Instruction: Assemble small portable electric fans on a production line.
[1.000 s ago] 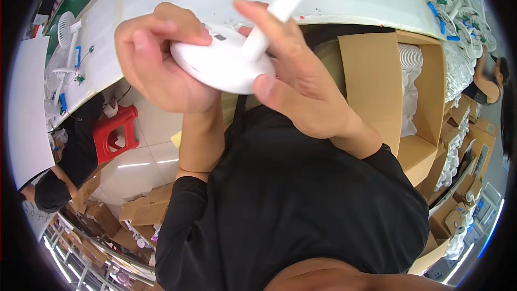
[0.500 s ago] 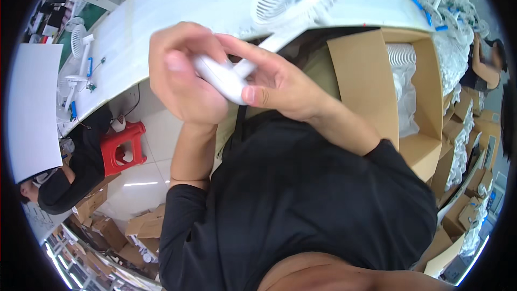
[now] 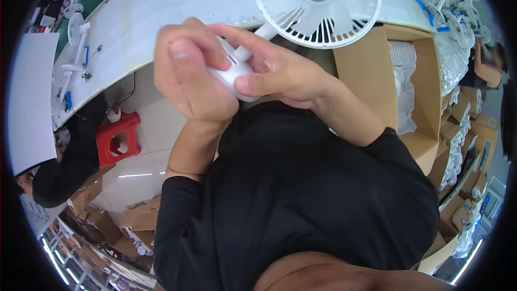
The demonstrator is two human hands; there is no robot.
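Between my two hands is a small white electric fan [image 3: 301, 19], held by its rounded base in front of my chest. My left hand [image 3: 191, 70] wraps the base from the left, its thumb and bent fingers on the white plastic. Gripping the base from the right is my right hand [image 3: 280, 67], with its thumb on the lower end and its fingers behind the neck. The round fan head points away from me over the table edge, its open face and grey-red hub turned up toward view. Part of the neck and base is hidden by my fingers.
The white worktable [image 3: 177, 11] runs across the far side. An open cardboard box [image 3: 366, 64] with wrapped white parts stands at right. More fans [image 3: 452, 16] crowd the far right. At left are a red stool [image 3: 119, 137] and a person in black [image 3: 70, 167].
The fan has been tilted and swung right, so its head now shows its round face fully. Both hands have shifted slightly to the right with the base.
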